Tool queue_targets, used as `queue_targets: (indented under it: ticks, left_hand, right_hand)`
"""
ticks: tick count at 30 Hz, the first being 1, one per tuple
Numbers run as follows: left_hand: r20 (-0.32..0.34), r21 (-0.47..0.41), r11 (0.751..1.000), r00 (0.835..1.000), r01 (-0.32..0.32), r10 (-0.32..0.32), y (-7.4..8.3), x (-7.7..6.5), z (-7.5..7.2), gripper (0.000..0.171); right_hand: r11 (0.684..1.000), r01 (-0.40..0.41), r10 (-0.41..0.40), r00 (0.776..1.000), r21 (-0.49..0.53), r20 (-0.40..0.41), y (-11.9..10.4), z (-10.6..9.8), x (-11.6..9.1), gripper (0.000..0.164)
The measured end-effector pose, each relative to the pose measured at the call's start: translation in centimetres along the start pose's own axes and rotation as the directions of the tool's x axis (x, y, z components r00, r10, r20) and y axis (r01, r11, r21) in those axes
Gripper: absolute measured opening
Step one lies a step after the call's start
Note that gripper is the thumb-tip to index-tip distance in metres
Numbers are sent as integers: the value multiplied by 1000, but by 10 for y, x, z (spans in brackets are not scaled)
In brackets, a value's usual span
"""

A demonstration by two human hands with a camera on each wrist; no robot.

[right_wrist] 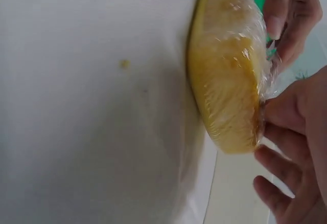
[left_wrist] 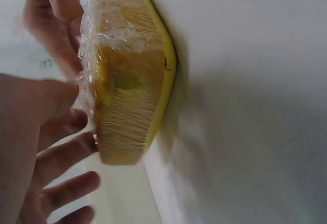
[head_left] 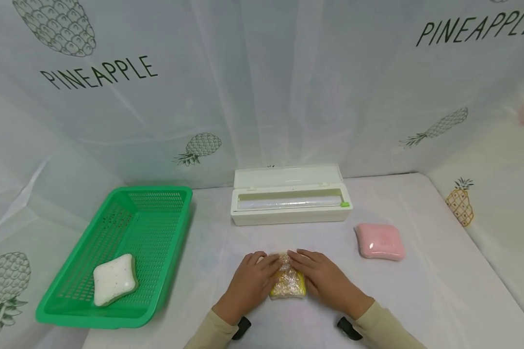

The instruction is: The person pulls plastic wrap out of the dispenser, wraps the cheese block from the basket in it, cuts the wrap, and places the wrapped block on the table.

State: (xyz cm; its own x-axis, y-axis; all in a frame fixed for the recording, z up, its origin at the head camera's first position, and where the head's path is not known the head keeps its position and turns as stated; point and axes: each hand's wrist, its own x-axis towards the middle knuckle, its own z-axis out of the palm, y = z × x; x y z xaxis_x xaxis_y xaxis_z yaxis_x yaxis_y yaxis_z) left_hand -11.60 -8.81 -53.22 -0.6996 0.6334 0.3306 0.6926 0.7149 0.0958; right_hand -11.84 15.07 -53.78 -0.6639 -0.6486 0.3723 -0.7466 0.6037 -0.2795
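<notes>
A thick yellow slab (head_left: 289, 285) wrapped in clear, wrinkled cling film (left_wrist: 120, 35) lies on the white table in front of me. My left hand (head_left: 252, 282) rests its fingertips on the slab's upper left part. From the other side, my right hand (head_left: 327, 280) touches the film near the far end. Both wrist views show spread, lightly bent fingers (right_wrist: 278, 165) along the film-covered top. Brownish-yellow sides show through the film on the wrapped slab (right_wrist: 227, 88). The underside is hidden against the cloth.
Behind the hands stands a white cling film dispenser (head_left: 290, 216), lid raised, roll inside. A pink wrapped block (head_left: 381, 241) lies to the right. At left, a green basket (head_left: 157, 310) holds a white bread-like slab (head_left: 113, 280). A pineapple-print curtain (head_left: 270, 97) hangs behind.
</notes>
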Motion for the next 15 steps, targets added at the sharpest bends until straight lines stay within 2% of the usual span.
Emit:
queue_targets:
  ticks: [5,9,15]
  left_hand:
    - [92,21,999,995,28,-30,8,-7,-3,48]
    - [154,56,997,986,59,-67,14,-8,-3,49]
    - [180,131,990,981,52,-76,18,-10,0,47]
  right_hand:
    - [1000,-25,25,999,-18,32,-3,6,-7,49]
    - [998,-34,35,999,-45,28,-4,12,-8,53]
    - [994,2,0,1000,-106,21,-9,15,-7,52]
